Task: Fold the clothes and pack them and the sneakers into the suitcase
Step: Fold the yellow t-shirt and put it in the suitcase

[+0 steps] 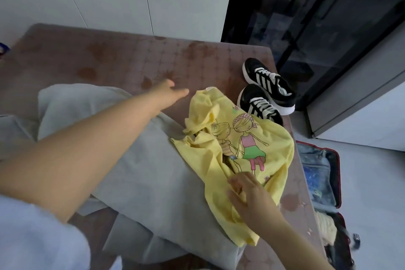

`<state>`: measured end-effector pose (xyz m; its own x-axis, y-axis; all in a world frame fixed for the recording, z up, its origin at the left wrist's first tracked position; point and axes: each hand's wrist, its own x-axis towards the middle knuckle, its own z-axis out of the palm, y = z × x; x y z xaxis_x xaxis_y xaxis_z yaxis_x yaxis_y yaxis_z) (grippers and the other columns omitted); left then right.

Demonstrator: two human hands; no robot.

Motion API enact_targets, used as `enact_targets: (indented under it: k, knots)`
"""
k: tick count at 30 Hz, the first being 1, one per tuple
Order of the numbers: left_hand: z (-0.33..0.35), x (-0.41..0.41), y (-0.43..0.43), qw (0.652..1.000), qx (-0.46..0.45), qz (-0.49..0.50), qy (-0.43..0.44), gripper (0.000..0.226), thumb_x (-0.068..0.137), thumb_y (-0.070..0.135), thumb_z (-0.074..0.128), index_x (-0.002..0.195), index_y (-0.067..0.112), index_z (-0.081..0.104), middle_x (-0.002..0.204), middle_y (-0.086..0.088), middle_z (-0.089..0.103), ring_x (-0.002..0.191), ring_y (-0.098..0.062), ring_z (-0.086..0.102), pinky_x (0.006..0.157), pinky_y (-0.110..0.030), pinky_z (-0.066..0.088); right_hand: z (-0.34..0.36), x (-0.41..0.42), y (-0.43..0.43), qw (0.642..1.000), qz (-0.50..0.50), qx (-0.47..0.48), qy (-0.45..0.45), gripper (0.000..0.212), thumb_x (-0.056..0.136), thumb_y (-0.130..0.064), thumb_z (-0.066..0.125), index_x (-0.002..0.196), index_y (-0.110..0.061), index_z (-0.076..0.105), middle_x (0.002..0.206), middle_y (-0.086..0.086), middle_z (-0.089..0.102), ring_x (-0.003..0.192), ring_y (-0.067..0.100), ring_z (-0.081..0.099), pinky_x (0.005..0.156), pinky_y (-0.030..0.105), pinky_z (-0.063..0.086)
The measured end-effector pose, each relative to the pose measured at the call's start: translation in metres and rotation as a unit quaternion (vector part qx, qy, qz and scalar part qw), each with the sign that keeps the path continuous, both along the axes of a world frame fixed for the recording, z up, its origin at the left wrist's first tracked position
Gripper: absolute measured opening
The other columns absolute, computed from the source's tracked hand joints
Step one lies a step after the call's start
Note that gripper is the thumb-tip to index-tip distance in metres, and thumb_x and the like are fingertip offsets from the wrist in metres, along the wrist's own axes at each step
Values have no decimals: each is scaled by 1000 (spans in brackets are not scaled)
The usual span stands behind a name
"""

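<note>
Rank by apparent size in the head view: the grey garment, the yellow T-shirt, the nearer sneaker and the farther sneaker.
1. grey garment, though partly covered
2. yellow T-shirt, crumpled
3. nearer sneaker and farther sneaker: they look alike, and nearness blurs it, so unranked

There is one bench [109, 55]. On it lie two pieces of clothing: one yellow shirt [274, 138] and one pale grey garment [135, 171]. Two sneakers [268, 85], black with white stripes, make one pair. There is one suitcase [338, 171], lying open. Two hands show: one left hand [168, 92] and one right hand [249, 195]. The shirt's print has two cartoon figures.
</note>
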<state>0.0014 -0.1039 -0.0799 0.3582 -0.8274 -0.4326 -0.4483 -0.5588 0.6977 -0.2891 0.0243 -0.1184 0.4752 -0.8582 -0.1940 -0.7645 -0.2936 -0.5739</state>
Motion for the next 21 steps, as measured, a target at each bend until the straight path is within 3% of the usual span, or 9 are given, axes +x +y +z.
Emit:
enact_targets:
  k: [2, 5, 9, 11, 13, 15, 18, 21]
  knots:
    - [-16, -5, 18, 998, 39, -48, 8, 76, 82, 51, 62, 140, 12, 34, 142, -8, 43, 125, -25, 46, 103, -38, 38, 0, 20, -3, 999, 9, -38, -14, 28, 91, -32, 55, 117, -25, 52, 116, -19, 40, 103, 3, 46, 83, 12, 36]
    - [-38, -25, 37, 993, 30, -115, -11, 68, 83, 42, 64, 138, 12, 36, 138, -7, 46, 122, -22, 48, 99, -32, 40, -1, 49, -17, 997, -5, -66, -31, 43, 91, -31, 55, 130, -17, 43, 134, -5, 41, 127, 15, 39, 100, 24, 33]
    - [-54, -48, 34, 986, -13, -126, -106, 64, 83, 38, 66, 137, 22, 36, 136, -4, 48, 113, -24, 54, 82, -28, 43, -12, 75, -41, 997, -49, 42, 30, 82, 89, -44, 54, 147, -9, 9, 148, 8, 29, 138, 24, 26, 109, 34, 31]
    - [-57, -56, 27, 988, -3, -122, -92, 63, 82, 35, 68, 137, 23, 39, 136, -4, 48, 112, -24, 54, 81, -29, 45, -20, 77, -45, 994, -38, 63, 76, 80, 88, -35, 55, 148, -11, 7, 144, 10, 35, 133, 28, 35, 101, 37, 40]
    - [-59, -60, 21, 991, 2, -105, -85, 41, 83, 30, 69, 121, 20, 55, 126, -5, 56, 101, -22, 58, 74, -27, 46, -23, 73, -40, 996, -9, 23, 85, 60, 89, -23, 50, 144, -14, 26, 132, 7, 50, 118, 28, 51, 90, 34, 45]
    - [-56, -56, 16, 992, -19, -79, -97, 23, 84, 27, 68, 104, 17, 63, 113, -4, 63, 95, -21, 59, 72, -26, 42, -21, 65, -31, 1000, -8, -11, 19, 50, 89, -16, 47, 138, -17, 39, 130, 4, 52, 116, 25, 52, 92, 30, 41]
    - [-43, -33, 13, 993, -79, -41, -78, 19, 86, 23, 65, 100, 12, 63, 101, -4, 64, 93, -22, 58, 77, -28, 40, -8, 56, -16, 995, -20, -41, -87, 47, 91, -14, 48, 137, -20, 43, 130, -1, 51, 115, 16, 49, 95, 27, 40]
    - [-17, 4, 18, 984, -161, 74, -8, 4, 86, 14, 64, 87, 15, 60, 76, 3, 58, 69, -13, 52, 64, -24, 40, 9, 58, 2, 977, 38, -129, -168, 44, 89, -18, 45, 133, -21, 44, 112, -3, 55, 93, 12, 53, 74, 28, 49]
